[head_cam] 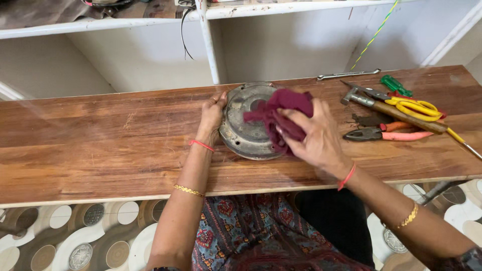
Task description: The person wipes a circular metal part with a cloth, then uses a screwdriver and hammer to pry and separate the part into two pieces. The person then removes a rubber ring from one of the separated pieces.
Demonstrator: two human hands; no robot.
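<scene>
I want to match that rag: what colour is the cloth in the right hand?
Dark maroon cloth, bunched in the right hand, seen in the head view.

A long wooden board (100, 145) with a reddish-brown grain runs across the view as a work surface, its pale front edge catching the light. Behind it stands a white shelf unit (208, 45), split by an upright post into two open bays with plain white back walls. A black cable (183, 30) hangs down from the top shelf beside the post, and a thin yellow-green cord (374, 35) slants across the right bay. Below the board, the floor (75, 236) shows a pattern of brown, grey and white circles. The light is soft and even.
</scene>
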